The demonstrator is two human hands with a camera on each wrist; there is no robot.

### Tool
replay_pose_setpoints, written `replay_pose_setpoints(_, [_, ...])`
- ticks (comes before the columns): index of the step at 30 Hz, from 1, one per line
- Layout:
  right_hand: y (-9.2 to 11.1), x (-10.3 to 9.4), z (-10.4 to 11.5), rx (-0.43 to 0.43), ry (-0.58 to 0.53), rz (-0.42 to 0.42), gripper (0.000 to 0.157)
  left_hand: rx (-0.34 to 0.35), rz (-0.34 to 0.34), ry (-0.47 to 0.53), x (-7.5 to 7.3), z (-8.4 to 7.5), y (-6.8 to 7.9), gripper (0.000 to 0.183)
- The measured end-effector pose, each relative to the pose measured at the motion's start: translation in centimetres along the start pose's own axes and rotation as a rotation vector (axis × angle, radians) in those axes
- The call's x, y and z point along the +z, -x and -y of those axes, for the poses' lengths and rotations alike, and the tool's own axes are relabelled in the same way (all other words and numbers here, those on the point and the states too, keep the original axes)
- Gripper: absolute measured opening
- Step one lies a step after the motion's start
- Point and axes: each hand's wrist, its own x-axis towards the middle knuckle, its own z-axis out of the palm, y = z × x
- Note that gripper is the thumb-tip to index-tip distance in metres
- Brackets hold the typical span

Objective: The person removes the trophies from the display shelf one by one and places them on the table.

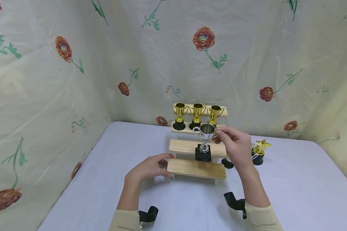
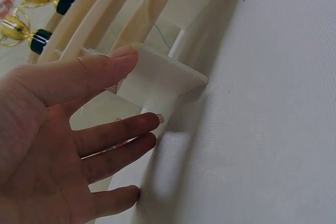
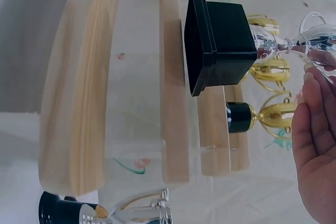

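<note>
Pinched the silver trophy cup point(image 1: 204, 147) one-sidedly in right fingers point(image 1: 225, 138), the front wooden shelf point(image 1: 196, 169) in left fingers point(image 1: 162, 157); needed to keep the black base point(image 1: 203, 155) level.

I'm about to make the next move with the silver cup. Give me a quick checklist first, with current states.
1. Grip on the silver cup: ok; the right hand pinches one handle.
2. Cup upright: ok; it looks about vertical in the head view.
3. Black base seated on the second step up: cannot tell; the views do not settle contact.
4. Left hand at the bottom step: ok; it is at the left end. How firmly it braces: cannot tell.
5. Three gold cups behind: ok; all upright in a row.
</note>
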Motion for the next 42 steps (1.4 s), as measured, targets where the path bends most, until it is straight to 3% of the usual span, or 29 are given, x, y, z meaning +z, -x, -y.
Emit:
replay_pose_setpoints(32, [0.2,-5.1,-0.7,0.075,0.068,-0.179,0.016,0.012,0.0,0.029,0.0,0.1,-0.1,0.054])
replay_pose_setpoints(42, [0.1,-6.7,-1.2,0.064,0.098,-0.235,0.02,-0.009,-0.002,0.022,0.1,0.0,0.0,0.054])
